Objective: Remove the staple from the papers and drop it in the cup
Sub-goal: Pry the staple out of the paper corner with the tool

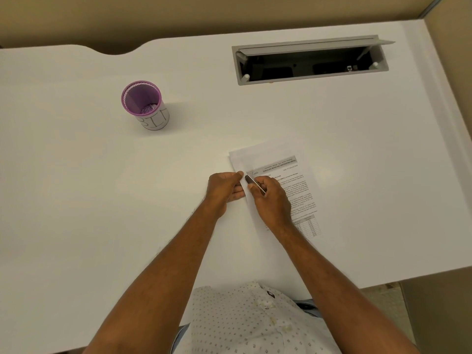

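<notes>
Right hand (270,200) closed around slim metal tool (255,184), tip on printed papers (281,182); left hand (224,191) pinches sheet edge beside it. Purple mesh cup (144,104) well apart.

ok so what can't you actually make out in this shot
Head view only:
- Staple: too small, covered by the left hand and slim metal tool.
- White printed papers: text too small, partly under the right hand.
- Purple mesh cup: contents unclear.
</notes>
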Demonstrator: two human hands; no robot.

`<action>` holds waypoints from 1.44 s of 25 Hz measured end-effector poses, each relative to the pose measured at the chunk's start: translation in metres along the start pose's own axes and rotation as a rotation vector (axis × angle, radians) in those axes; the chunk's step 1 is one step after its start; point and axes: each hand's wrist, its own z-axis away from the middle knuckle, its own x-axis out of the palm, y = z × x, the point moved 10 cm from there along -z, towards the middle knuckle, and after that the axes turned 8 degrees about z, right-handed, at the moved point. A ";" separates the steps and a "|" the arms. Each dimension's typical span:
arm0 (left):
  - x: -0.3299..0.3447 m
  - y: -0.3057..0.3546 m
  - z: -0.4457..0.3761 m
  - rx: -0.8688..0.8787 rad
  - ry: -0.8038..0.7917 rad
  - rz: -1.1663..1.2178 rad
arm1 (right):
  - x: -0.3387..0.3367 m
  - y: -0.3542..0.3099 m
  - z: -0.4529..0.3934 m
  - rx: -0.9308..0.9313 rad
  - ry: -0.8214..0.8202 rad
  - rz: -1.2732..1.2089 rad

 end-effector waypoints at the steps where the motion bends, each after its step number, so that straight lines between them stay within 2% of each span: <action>1: 0.000 0.000 0.000 -0.002 0.001 0.000 | 0.001 0.001 -0.001 0.011 -0.013 0.001; 10: -0.002 0.000 0.000 0.008 0.030 -0.004 | 0.005 0.006 -0.002 0.116 -0.024 -0.115; 19: -0.004 -0.001 0.000 0.004 0.047 -0.007 | 0.009 0.010 -0.010 0.182 -0.068 -0.087; 25: -0.001 0.001 0.003 0.010 0.032 0.002 | 0.006 0.024 -0.013 0.336 -0.167 -0.500; 29: -0.001 0.005 0.003 0.060 0.083 -0.075 | -0.003 0.034 -0.014 0.388 -0.189 -0.544; 33: -0.003 0.019 0.002 0.146 0.143 -0.283 | -0.008 0.040 -0.010 0.420 -0.217 -0.547; 36: -0.004 0.026 0.001 0.174 0.157 -0.387 | -0.005 0.045 -0.006 0.502 -0.264 -0.679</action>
